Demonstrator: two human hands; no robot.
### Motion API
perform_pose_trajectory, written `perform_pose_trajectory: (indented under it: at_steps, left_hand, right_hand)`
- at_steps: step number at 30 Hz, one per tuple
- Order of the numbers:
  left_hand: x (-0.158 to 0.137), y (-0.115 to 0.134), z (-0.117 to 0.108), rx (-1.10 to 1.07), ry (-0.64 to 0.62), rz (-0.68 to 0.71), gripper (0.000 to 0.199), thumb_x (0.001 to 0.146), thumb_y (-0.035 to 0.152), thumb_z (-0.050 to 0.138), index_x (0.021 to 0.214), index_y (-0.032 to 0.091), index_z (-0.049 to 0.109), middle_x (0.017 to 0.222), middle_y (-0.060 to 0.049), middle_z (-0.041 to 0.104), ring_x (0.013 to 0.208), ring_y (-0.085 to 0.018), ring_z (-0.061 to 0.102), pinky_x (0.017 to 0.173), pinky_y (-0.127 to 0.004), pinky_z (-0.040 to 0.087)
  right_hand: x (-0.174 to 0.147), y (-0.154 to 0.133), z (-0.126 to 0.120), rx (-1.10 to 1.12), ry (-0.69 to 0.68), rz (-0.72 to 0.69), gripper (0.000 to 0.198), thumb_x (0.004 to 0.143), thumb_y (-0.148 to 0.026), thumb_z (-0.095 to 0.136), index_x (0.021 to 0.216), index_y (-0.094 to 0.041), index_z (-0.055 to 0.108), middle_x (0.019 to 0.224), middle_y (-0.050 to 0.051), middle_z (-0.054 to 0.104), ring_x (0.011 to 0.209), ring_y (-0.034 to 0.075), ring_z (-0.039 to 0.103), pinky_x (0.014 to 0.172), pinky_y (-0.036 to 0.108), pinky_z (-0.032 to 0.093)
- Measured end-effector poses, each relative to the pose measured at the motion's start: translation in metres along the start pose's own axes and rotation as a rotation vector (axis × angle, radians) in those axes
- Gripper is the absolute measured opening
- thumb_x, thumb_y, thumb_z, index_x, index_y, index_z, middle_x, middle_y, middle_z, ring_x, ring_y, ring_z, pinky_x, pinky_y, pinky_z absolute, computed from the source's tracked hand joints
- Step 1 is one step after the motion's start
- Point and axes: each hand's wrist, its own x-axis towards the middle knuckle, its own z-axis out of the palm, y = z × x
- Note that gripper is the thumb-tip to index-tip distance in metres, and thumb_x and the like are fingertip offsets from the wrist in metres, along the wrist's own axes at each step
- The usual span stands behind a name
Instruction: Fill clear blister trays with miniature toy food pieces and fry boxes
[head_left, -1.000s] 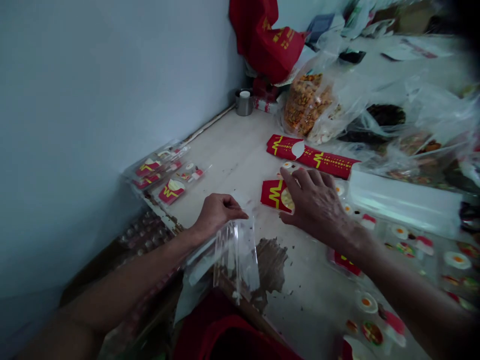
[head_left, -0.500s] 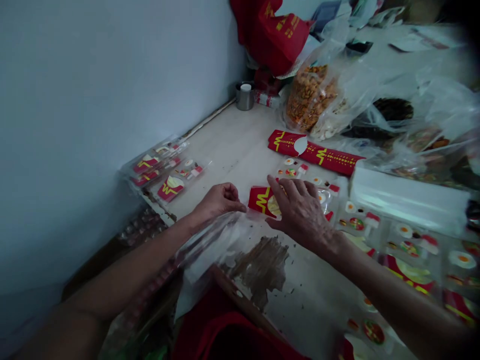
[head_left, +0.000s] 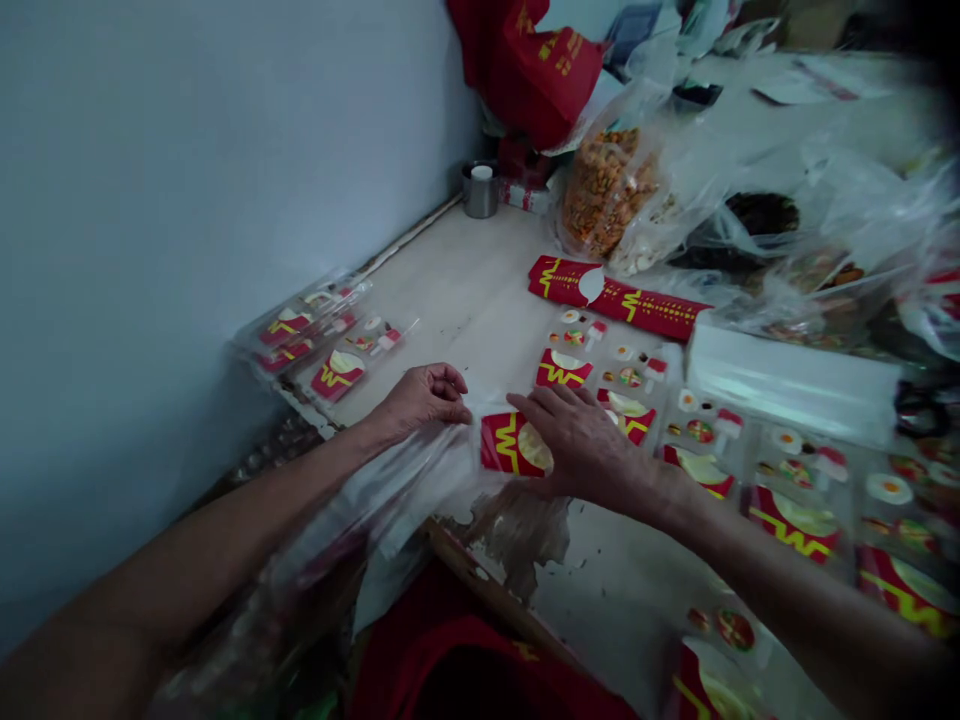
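The fingers of the left hand [head_left: 420,402] are pinched together on the edge of one thin, clear plastic bag [head_left: 401,485], near the middle of the frame. The fingers of the right hand [head_left: 589,445] are bent over the right end of one red pack [head_left: 499,443] and grip it; its thumb is hard to see. The pack is in the middle of the frame, by the top of the bag.

I count three red cards in the clear packs [head_left: 337,375] at the left. At least six clear packs [head_left: 795,510] lie at the right, with little egg shapes. There is one long red strip [head_left: 660,312], one white box [head_left: 795,385], one metal cup [head_left: 480,200] and one bag of orange snacks [head_left: 604,205].

The counter [head_left: 450,270] is pale, with a brown bare patch [head_left: 525,540] low in the middle. A pale blue wall [head_left: 187,150] fills the upper left.

The red cards have a big yellow zigzag, like an M or W. Yellow writing on the red bag [head_left: 547,80] is too small to read.
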Motion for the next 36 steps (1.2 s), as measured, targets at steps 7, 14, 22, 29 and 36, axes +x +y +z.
perform_pose_trajectory:
  at_steps: [7,14,22,29,36]
  left_hand:
    - [-0.008,-0.001,-0.005,0.105,-0.175,-0.129,0.039,0.056,0.027,0.089,0.088,0.017,0.070,0.068,-0.001,0.068,0.059,-0.012,0.061,0.058,-0.024,0.047]
    - [-0.005,0.016,-0.005,0.231,-0.514,-0.205,0.041,0.055,0.023,0.087,0.095,0.022,0.079,0.088,-0.007,0.077,0.079,-0.022,0.070,0.068,-0.027,0.051]
    - [0.011,-0.001,0.045,0.479,-0.471,0.102,0.076,0.051,0.008,0.082,0.125,0.019,0.067,0.071,-0.001,0.073,0.068,-0.022,0.069,0.066,-0.029,0.051]
    - [-0.056,0.003,0.058,1.073,0.112,0.653,0.035,0.082,0.017,0.062,0.117,0.015,0.065,0.117,-0.013,0.064,0.114,-0.028,0.054,0.105,-0.043,0.040]
    - [-0.089,-0.035,0.089,1.308,0.194,0.433,0.039,0.076,0.017,0.063,0.114,0.013,0.059,0.113,-0.014,0.056,0.108,-0.029,0.051,0.099,-0.042,0.046]
  right_hand:
    - [-0.003,0.001,0.002,0.080,-0.084,-0.140,0.092,0.062,-0.047,0.084,0.142,-0.017,0.048,0.119,0.013,0.060,0.110,0.034,0.054,0.095,0.047,0.042]
    - [-0.014,-0.030,0.009,-0.025,-0.110,-0.111,0.084,0.067,-0.047,0.081,0.139,-0.016,0.050,0.114,0.014,0.061,0.102,0.033,0.054,0.091,0.046,0.041]
    - [-0.031,-0.075,0.030,-0.021,-0.103,0.113,0.089,0.069,-0.057,0.078,0.140,-0.013,0.046,0.111,0.017,0.061,0.100,0.035,0.055,0.079,0.044,0.046]
    - [-0.047,-0.098,0.048,-0.055,0.002,0.530,0.109,0.071,-0.070,0.075,0.147,-0.005,0.032,0.121,0.024,0.057,0.110,0.037,0.052,0.085,0.046,0.046]
    - [-0.100,-0.106,0.054,-0.088,-0.037,0.716,0.088,0.069,-0.042,0.083,0.141,-0.012,0.041,0.120,0.018,0.057,0.107,0.034,0.052,0.079,0.040,0.045]
